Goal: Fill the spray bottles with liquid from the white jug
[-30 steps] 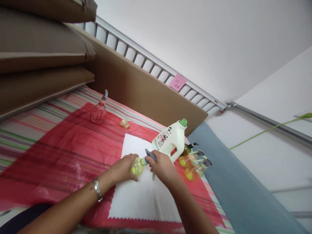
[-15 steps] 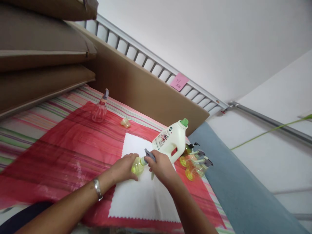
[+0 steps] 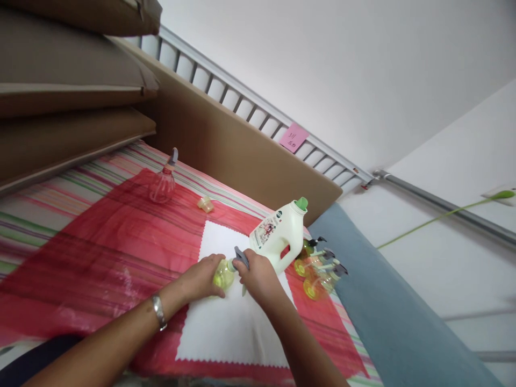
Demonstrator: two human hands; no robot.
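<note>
A small yellow-green spray bottle [image 3: 223,274] lies over a white cloth [image 3: 231,322] on a red sheet [image 3: 100,242]. My left hand [image 3: 201,277] is wrapped round the bottle's body. My right hand [image 3: 256,277] is closed on its grey spray head [image 3: 241,257], where head and neck meet. Just behind my right hand stands a white detergent jug [image 3: 278,234] with a green cap.
Several more yellow spray bottles [image 3: 318,269] lie to the right of the jug. A clear pink spray bottle [image 3: 163,183] and a small yellow cap [image 3: 205,204] sit further back. Brown cardboard [image 3: 226,145] walls the back, a blue-grey panel [image 3: 382,312] the right.
Both hands keep their hold on the bottle and head. The scene has shifted slightly left in view with the camera; nothing else has moved.
</note>
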